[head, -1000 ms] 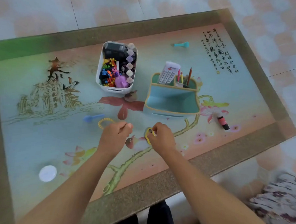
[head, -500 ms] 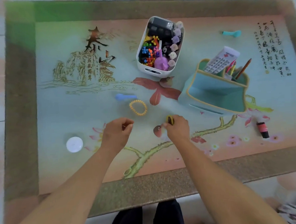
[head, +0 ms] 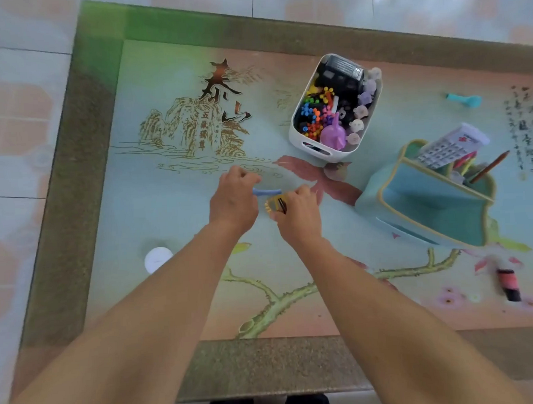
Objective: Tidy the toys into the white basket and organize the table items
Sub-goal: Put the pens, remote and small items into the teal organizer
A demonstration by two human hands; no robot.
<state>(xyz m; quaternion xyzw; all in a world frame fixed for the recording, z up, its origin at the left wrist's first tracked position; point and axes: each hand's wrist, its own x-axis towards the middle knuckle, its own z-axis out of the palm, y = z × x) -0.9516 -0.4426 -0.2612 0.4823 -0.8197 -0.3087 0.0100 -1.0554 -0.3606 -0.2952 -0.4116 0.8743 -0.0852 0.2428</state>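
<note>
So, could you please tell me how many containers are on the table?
2: the white basket full of toys at the far middle, and the teal organizer to its right, holding pens.

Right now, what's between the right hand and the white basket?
In the head view, only bare painted tabletop lies between the right hand and the white basket.

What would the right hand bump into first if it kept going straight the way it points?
Probably nothing soon: the right hand points up the table, left of the white basket; it might graze it, depth unclear.
</note>
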